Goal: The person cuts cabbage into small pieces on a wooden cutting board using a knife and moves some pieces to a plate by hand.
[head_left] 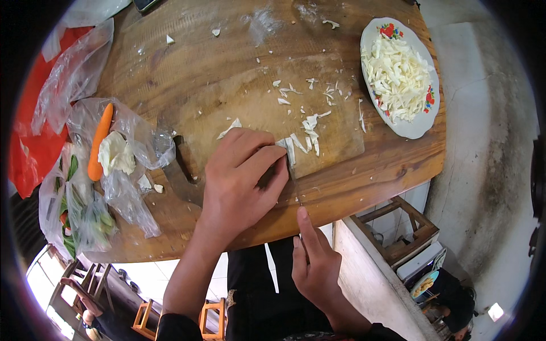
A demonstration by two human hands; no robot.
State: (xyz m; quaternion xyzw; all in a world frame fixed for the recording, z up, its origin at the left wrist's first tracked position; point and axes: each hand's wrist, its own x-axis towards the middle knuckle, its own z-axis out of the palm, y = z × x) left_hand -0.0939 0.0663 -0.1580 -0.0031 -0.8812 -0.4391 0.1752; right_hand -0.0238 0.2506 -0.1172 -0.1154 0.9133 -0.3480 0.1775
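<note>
My left hand [241,174] presses down on a wooden cutting board [332,147], its curled fingertips on a piece of white cabbage [288,148] that they mostly cover. In my right hand [315,262] is a knife [295,189], its thin blade seen nearly edge-on beside the left fingertips. The index finger lies along the knife; the handle is largely hidden in the grip. Cut cabbage strips [311,128] lie on the board right of the left hand. At the far right, an oval flowered plate [411,130] bears a heap of shredded cabbage [399,79].
Left on the wooden table [396,155], a carrot [101,143] and a cabbage chunk [117,152] rest on clear plastic bags [132,209]. A red bag [34,140] lies beyond. Below right, a person [454,302] is near a plate of food [424,284]; another person [91,313] is lower left.
</note>
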